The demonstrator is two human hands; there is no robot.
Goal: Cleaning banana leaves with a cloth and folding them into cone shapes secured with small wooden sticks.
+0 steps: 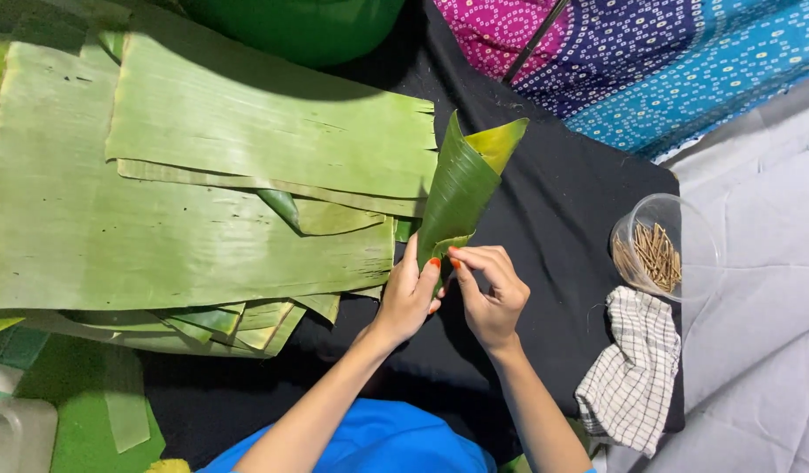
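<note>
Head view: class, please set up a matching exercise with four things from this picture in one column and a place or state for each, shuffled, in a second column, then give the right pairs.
Things:
1. rolled leaf cone
2. flat banana leaves
3. clear cup of small sticks
4. checked cloth

Places or states:
A. lying crumpled just below the cup
B. stacked flat to the left of the hands
C. pinched at its lower end by the left hand and right hand
D. standing at the right edge of the black cloth

Pairs: 1-C, 2-B, 3-D, 4-A

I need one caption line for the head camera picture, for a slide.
Both hands, left hand and right hand, hold a rolled banana leaf cone beside stacked banana leaves.
</note>
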